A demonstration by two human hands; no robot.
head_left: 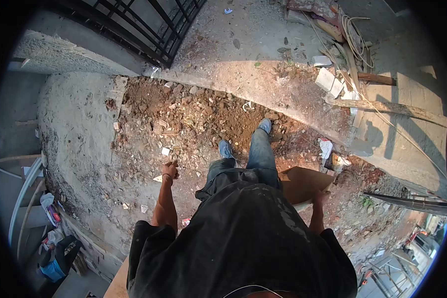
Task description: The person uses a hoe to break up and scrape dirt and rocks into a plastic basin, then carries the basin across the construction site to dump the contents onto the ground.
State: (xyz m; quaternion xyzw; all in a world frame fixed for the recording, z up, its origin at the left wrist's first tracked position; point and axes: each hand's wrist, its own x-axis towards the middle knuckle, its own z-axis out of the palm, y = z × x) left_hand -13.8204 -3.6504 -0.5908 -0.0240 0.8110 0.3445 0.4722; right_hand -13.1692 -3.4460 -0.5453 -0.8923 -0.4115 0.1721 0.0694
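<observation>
My left hand (170,170) hangs over the rubble to the left of my legs, fingers loosely bent and a little apart, with nothing visible in it. Close by on the ground lies a small white tile piece (166,151). On the other side, my right hand (321,197) grips the edge of a broad, smooth brown sheet-like thing (303,183) beside my right leg. My body hides part of this sheet, and its exact kind does not show. Both shoes (225,148) stand on loose brown soil (208,119) mixed with stones.
A black metal grille (169,30) stands at the top left. A concrete edge (283,110) crosses ahead. Wooden poles (392,110), coiled cable (355,39) and broken white slabs (329,82) lie right. Pipes (22,198) and a crouching person (57,263) are at left.
</observation>
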